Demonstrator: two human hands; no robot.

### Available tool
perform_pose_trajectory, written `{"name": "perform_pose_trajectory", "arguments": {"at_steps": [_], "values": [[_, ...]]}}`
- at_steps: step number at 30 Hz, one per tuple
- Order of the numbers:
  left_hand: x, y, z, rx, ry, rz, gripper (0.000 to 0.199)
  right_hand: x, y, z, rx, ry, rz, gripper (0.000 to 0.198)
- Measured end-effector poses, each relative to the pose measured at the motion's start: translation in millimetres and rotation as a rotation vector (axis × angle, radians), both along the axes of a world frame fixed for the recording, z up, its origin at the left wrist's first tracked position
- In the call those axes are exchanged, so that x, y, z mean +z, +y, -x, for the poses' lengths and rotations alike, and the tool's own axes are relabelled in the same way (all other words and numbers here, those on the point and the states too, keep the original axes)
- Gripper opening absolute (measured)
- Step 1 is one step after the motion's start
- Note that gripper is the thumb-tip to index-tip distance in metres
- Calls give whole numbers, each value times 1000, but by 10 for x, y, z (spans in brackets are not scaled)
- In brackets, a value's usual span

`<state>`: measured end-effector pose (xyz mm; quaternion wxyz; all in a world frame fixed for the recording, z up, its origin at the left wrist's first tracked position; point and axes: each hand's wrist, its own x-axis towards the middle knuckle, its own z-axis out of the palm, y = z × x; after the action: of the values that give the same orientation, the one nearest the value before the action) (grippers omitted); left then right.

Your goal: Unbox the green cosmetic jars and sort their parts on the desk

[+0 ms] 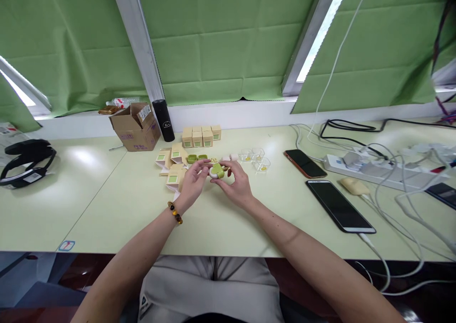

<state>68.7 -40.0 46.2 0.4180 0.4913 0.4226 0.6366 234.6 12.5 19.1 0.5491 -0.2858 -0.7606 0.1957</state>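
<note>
A small rounded green-and-white piece [217, 170] sits between my two hands above the table; its exact kind is not clear. My left hand [194, 179] pinches its left side with thumb and fingertips. From the right, my right hand [236, 183] closes thumb and fingers around it. Just behind my left hand lie green pieces [193, 158]. Small white pieces [232, 157] are behind my right hand, partly hidden by its fingers. Several clear plastic cups [261, 164] stand to the right. Opened small cardboard boxes [175, 175] lie to the left of my left hand.
Closed small boxes [197, 137] stand in rows at the back, near a black bottle [163, 120] and a larger carton [136, 128]. Phones [340, 206], a power strip [370, 173] and tangled cables occupy the right. A black headset [28, 164] lies far left.
</note>
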Motion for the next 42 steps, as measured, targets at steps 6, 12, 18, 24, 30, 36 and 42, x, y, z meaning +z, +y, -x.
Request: {"name": "perform_pose_trajectory", "arguments": {"at_steps": [6,12,18,24,30,36,42], "values": [[-37,-4,-38,-67,-12,26,48,-5,-2,9,66,70,107,37],[-113,50,-5,93,93,-67,42,43,-49,17,275,187,192,42],[-77,-51,58,144,442,-249,39,26,-55,46,221,165,257,39],[-76,-77,66,135,548,-336,34,36,-113,62,121,135,167,41],[-110,-43,105,299,1008,-510,36,-18,-110,71,186,104,211,39],[-111,-34,108,390,1312,-699,44,-10,-124,82,178,104,237,43],[-98,-43,77,374,1394,-697,40,-83,-91,89,118,35,172,40]]}}
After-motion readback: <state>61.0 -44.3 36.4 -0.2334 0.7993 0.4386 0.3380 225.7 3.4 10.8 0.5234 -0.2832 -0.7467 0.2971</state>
